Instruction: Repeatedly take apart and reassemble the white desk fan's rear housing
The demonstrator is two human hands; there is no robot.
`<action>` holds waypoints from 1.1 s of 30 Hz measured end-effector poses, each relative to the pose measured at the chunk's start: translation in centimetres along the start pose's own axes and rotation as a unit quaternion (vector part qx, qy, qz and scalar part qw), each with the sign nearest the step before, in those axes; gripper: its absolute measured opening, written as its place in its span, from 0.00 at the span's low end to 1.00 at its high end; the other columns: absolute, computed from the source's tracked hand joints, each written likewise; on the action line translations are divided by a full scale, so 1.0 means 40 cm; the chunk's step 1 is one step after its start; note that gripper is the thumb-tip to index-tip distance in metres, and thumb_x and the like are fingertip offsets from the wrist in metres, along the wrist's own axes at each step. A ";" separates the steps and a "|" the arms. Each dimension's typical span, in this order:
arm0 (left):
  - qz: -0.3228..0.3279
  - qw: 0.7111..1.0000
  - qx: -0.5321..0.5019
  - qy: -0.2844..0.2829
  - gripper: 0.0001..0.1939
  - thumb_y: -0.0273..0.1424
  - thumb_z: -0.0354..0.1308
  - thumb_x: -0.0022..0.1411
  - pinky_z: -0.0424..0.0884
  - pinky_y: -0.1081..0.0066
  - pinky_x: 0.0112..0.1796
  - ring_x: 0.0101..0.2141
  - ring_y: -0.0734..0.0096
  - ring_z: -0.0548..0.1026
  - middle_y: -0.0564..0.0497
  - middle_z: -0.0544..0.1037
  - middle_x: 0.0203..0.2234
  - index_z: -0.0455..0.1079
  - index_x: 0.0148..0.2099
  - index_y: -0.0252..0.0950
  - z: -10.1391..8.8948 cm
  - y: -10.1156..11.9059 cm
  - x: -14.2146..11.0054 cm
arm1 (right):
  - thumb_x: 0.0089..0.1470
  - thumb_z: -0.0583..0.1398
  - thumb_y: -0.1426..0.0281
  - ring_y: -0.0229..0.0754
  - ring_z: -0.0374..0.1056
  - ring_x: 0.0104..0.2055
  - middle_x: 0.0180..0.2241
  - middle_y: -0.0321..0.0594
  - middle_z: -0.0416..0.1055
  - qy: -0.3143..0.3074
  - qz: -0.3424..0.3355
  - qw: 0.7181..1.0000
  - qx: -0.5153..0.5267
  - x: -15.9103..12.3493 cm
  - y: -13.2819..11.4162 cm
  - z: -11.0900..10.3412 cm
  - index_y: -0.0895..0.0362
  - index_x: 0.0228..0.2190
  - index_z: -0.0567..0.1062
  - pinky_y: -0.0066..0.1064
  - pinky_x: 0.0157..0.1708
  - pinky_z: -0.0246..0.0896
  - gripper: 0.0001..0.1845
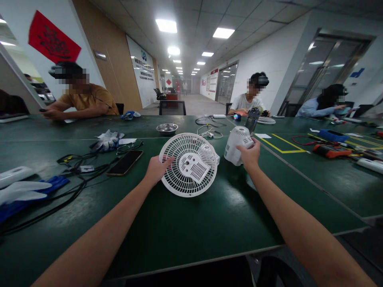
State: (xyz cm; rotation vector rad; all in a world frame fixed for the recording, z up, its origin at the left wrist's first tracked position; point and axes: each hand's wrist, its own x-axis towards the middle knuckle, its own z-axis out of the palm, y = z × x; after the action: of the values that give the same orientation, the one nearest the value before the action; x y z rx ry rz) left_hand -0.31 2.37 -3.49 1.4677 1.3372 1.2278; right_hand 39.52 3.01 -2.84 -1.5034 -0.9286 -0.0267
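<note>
My left hand point(157, 169) grips the left rim of a round white fan grille point(188, 164), held tilted just above the green table point(191, 223). The grille's square centre plate faces me. To its right, my right hand point(250, 153) is wrapped around a white plastic fan housing point(237, 144), which stands on the table. A small white part sits behind the grille's right edge, partly hidden.
A black phone point(125, 162), black cables point(74, 167), gloves point(107, 140) and blue-white items point(24, 191) lie at left. A metal bowl point(166, 128) and white cable sit behind. Tools and yellow tape marks are at right. Three people sit across the table.
</note>
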 end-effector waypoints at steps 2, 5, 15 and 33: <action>0.009 1.000 -0.003 -0.005 0.11 0.36 0.67 0.58 0.79 0.62 0.35 0.30 0.60 0.82 0.45 0.83 0.30 0.77 0.38 0.33 0.000 0.001 -0.002 | 0.40 0.62 0.67 0.52 0.70 0.47 0.47 0.46 0.72 -0.006 0.010 1.000 0.010 0.006 0.005 -0.002 0.56 0.55 0.63 0.48 0.51 0.63 0.38; 0.018 1.000 -0.014 -0.005 0.11 0.36 0.67 0.58 0.79 0.62 0.35 0.30 0.61 0.82 0.45 0.83 0.31 0.77 0.38 0.32 0.001 0.000 -0.001 | 0.43 0.57 0.69 0.56 0.67 0.54 0.51 0.50 0.69 0.027 -0.038 0.998 -0.041 -0.005 -0.020 -0.017 0.56 0.55 0.64 0.54 0.55 0.59 0.35; 0.015 1.000 0.004 -0.010 0.12 0.37 0.66 0.58 0.78 0.63 0.34 0.30 0.61 0.81 0.46 0.83 0.29 0.77 0.37 0.32 -0.002 -0.001 -0.001 | 0.50 0.61 0.66 0.52 0.68 0.49 0.47 0.48 0.70 -0.185 -0.231 0.954 -0.050 -0.144 -0.128 0.007 0.55 0.52 0.67 0.47 0.51 0.64 0.27; 0.063 0.998 0.015 0.010 0.16 0.42 0.66 0.56 0.77 0.62 0.35 0.30 0.60 0.81 0.46 0.83 0.30 0.78 0.37 0.32 0.002 -0.020 0.008 | 0.53 0.63 0.62 0.51 0.71 0.44 0.42 0.46 0.74 -0.299 -0.152 0.942 -0.025 -0.193 -0.140 0.035 0.56 0.50 0.70 0.46 0.48 0.67 0.24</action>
State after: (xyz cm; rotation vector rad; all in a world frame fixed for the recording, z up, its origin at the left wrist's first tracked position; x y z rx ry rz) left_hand -0.43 2.80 -4.21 1.5858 1.2985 1.3108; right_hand 30.56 -0.59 -2.59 -1.4223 -1.6554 0.1960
